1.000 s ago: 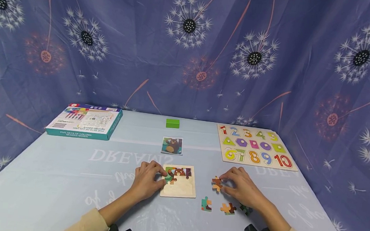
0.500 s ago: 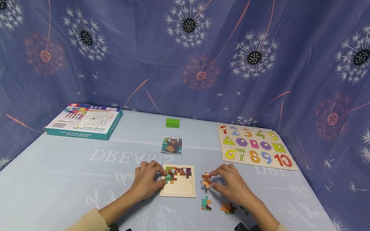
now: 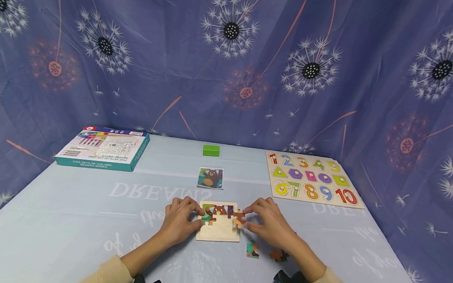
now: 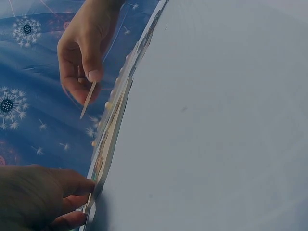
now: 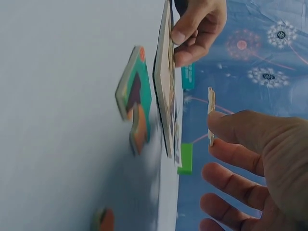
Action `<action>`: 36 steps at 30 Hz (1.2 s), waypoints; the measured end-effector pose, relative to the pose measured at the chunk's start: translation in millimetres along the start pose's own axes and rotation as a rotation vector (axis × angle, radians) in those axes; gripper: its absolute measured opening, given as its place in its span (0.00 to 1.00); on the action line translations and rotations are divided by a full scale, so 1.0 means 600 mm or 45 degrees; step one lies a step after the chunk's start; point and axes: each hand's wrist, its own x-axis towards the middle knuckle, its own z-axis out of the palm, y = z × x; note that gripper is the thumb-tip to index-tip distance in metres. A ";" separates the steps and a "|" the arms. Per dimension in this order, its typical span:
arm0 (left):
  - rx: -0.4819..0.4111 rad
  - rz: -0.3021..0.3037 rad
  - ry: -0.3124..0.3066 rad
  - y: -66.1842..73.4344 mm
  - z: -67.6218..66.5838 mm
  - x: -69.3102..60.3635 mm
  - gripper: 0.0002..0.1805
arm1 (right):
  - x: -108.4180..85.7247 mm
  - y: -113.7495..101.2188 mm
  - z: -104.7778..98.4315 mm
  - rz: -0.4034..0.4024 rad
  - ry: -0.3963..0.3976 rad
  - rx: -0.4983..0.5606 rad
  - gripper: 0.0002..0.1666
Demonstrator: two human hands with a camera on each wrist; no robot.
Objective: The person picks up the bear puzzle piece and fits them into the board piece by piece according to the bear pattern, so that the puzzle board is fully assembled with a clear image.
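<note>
The square wooden puzzle tray (image 3: 218, 235) lies flat, several joined bear pieces in its upper part and bare wood below. The left hand (image 3: 180, 221) holds the tray's left edge with thumb and fingers. Pinched between thumb and fingers of the right hand (image 3: 269, 224) is a brown and orange piece (image 3: 238, 218), over the tray's right edge. In the right wrist view that piece (image 5: 211, 115) is seen edge-on, raised off the table. Two loose pieces, a teal one (image 3: 252, 250) and a brown-orange one (image 3: 279, 255), lie below the right hand, the second partly hidden by the forearm.
Behind the tray lies a bear picture card (image 3: 210, 178), with a green block (image 3: 211, 151) farther back. A number board (image 3: 314, 179) lies at the back right, and a flat teal-edged box (image 3: 103, 149) at the back left. A patterned curtain (image 3: 168, 64) hangs behind the table.
The right hand has moved left with the pinched piece, from beside the tray to over its right edge. The left hand and the tray have stayed in place.
</note>
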 end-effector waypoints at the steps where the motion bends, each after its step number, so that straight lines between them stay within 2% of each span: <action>1: 0.000 0.000 0.000 0.000 0.000 0.000 0.06 | 0.001 -0.002 0.002 -0.003 -0.002 -0.002 0.16; 21: 0.007 0.001 0.002 -0.001 0.001 0.001 0.06 | 0.031 -0.033 0.037 -0.101 0.001 -0.042 0.17; 36: 0.032 0.002 -0.004 -0.002 0.002 0.001 0.06 | 0.045 -0.045 0.055 -0.115 -0.042 -0.026 0.16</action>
